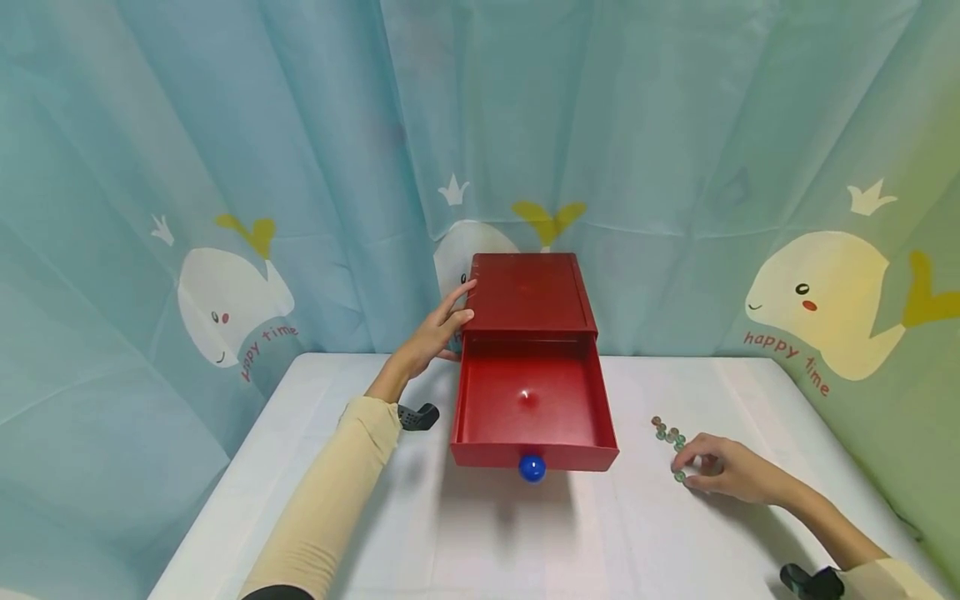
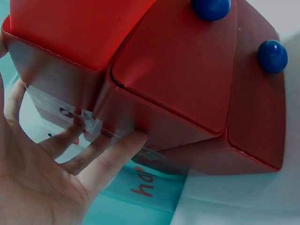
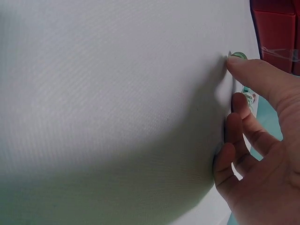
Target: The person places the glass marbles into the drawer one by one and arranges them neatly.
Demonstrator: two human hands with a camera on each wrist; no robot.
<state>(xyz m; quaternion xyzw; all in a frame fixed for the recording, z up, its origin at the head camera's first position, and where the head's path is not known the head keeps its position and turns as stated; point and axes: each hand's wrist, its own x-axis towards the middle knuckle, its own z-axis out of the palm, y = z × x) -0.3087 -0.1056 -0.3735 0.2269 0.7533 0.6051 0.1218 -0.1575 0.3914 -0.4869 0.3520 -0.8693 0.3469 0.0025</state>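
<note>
A red drawer cabinet [image 1: 525,292] stands on the table with its top drawer [image 1: 532,457] pulled out, and a blue knob [image 1: 532,468] is on that drawer's front. My left hand [image 1: 429,340] rests against the cabinet's left side; its fingers [image 2: 112,161] lie spread along that side in the left wrist view. At the right, my right hand [image 1: 731,468] is low over the table beside a row of small greenish glass marbles [image 1: 671,436]. Its thumb is close to one marble [image 3: 239,55], with a gap between thumb and index finger.
The white table [image 1: 360,542] carries the cabinet and marbles. A blue curtain [image 1: 337,167] with whale prints hangs behind the table. Lower blue knobs [image 2: 273,56] stick out from the cabinet front. Black wrist straps [image 1: 418,417] sit on both arms.
</note>
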